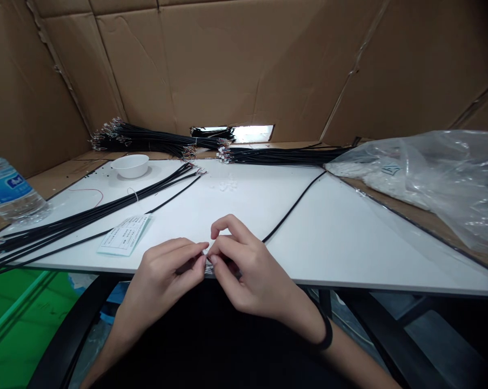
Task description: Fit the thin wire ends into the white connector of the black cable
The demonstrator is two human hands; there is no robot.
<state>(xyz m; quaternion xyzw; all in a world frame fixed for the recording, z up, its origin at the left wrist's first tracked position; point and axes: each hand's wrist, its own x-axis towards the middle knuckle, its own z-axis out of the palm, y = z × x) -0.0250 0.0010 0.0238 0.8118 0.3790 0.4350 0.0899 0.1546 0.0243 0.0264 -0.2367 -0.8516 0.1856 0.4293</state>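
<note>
My left hand [168,270] and my right hand [244,267] meet fingertip to fingertip at the near edge of the white board [341,237]. Both pinch something tiny between them, too small to make out clearly. A single black cable [294,204] runs from under my right hand across the board toward the back right, so its end appears to lie in my right fingers. A black band sits on my right wrist.
A bundle of black cables [85,216] lies on the left, with a printed label [125,234] beside it. More cable bundles [154,139] lie at the back. A white bowl [131,165], small white connectors [226,185], a water bottle [6,192] and a clear plastic bag [430,173] surround the area.
</note>
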